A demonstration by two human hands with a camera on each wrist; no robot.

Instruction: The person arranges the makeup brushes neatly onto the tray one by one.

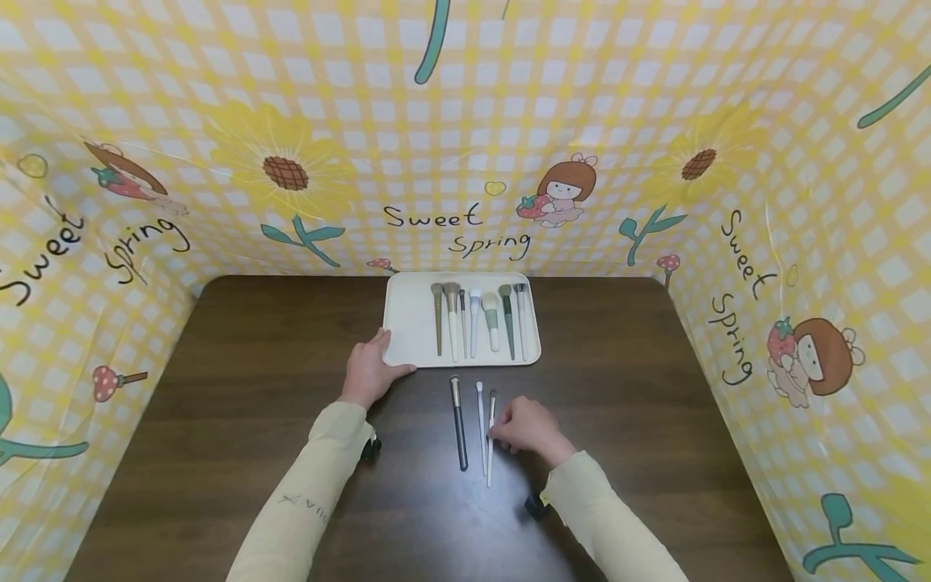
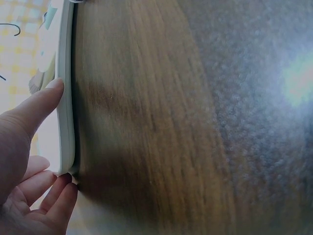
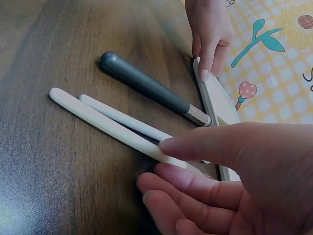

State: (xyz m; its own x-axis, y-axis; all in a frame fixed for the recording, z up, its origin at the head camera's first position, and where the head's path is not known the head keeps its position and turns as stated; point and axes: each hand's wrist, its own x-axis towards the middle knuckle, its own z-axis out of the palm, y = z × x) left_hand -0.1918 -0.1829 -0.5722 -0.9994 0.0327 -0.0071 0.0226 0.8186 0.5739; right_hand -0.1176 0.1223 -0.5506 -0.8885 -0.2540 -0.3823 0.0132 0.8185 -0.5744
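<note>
Right hand (image 1: pixel 528 424) pinches a white brush (image 1: pixel 490 466) on the worktop (image 1: pixel 625 388); left hand (image 1: pixel 368 373) grips the near-left corner of the tray (image 1: pixel 410 315) by the far edge. Seven brushes (image 1: pixel 475 323) lie inside; three, this included, remain outside.

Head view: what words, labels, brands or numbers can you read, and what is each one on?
"Sweet Spring": back cloth wall.
"Sweet Spring": left cloth wall.
"Sweet Spring": right cloth wall.
Left sleeve: dark print, too small to read.
Brushes and tray: no lettering I can make out.
</note>
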